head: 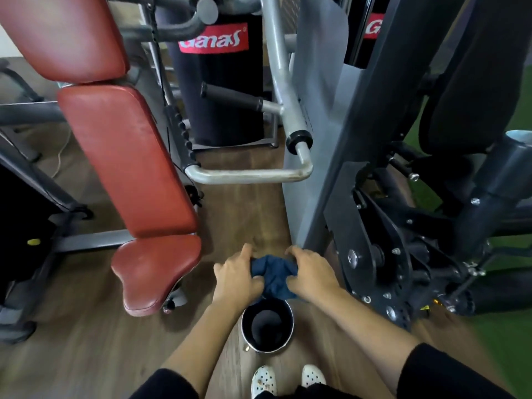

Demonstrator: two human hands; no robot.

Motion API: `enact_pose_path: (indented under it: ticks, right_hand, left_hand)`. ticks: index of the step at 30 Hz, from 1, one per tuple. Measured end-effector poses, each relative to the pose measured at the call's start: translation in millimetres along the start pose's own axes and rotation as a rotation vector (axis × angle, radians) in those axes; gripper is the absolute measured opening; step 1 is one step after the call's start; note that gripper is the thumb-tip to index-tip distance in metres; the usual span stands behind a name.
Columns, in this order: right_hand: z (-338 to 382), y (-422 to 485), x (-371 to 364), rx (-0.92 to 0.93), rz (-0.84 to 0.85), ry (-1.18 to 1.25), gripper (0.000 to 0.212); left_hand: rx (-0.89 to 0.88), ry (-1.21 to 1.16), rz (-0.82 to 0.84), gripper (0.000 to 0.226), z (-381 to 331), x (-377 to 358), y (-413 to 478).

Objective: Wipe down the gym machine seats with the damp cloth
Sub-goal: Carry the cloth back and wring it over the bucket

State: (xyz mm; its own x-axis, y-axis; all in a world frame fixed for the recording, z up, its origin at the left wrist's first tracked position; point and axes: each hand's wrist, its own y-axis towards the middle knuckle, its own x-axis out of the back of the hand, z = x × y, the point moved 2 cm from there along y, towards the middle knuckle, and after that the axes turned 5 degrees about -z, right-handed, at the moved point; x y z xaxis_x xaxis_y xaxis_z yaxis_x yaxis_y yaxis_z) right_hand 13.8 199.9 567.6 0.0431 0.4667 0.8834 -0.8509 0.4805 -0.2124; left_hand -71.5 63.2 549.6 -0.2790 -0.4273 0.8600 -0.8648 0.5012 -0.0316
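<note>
Squarely in the lower middle, the left grip (237, 279) and the right grip (312, 275) both clutch the dark blue cloth (273, 276), fingers curled into the bunched fabric from either side, backs of the hands up. The cloth sits wadded between the two, and a tail of it hangs down toward the bucket (245, 334), a round dark pail with a bright rim standing on the wooden floor (236, 214) directly under the hands. Whether the tail touches the rim cannot be told. Bare forearms run back to black sleeves (437, 375), and a pair of white clogs (263, 380) shows below the bucket.

Left of the hands, near but apart from them, is the red seat (155, 272) of a gym machine. A long red back pad (126, 156) rises tilted above it, with a second red pad (63, 33) on top. Beyond the hands a bent silver handle bar (250, 174) juts out beside a grey frame (316, 125). Behind that stands a black shroud (224, 105) with a red label reading Ganas. To the right is a black machine (385, 263) with bolted plates, and green turf (515, 254) lies past it.
</note>
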Motion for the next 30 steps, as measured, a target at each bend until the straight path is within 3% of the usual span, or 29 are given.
enact_pose_path:
  ticks: [3,9,13,19,24,30]
  right_hand:
    - [-1,5,-1,0.018,0.062,-0.093,0.012]
    - [1,8,-1,0.066,0.069,-0.156,0.023]
    - [4,8,-1,0.093,0.085,-0.14,0.022]
    - [6,11,-6,0.127,0.096,-0.081,0.032]
    - [5,13,-15,0.106,0.212,-0.094,0.051]
    - [8,11,-15,0.134,0.227,-0.207,0.028]
  left_hand:
    - [-0.005,0.039,0.056,0.038,0,-1,1]
    - [-0.058,0.072,0.055,0.021,6,-3,3]
    - [-0.057,-0.042,0.124,0.012,3,0,4]
    - [0.0,-0.129,0.243,0.021,6,-1,6]
    - [-0.006,-0.193,0.234,0.023,10,-3,8]
    - [-0.125,-0.108,0.275,0.024,11,-4,11]
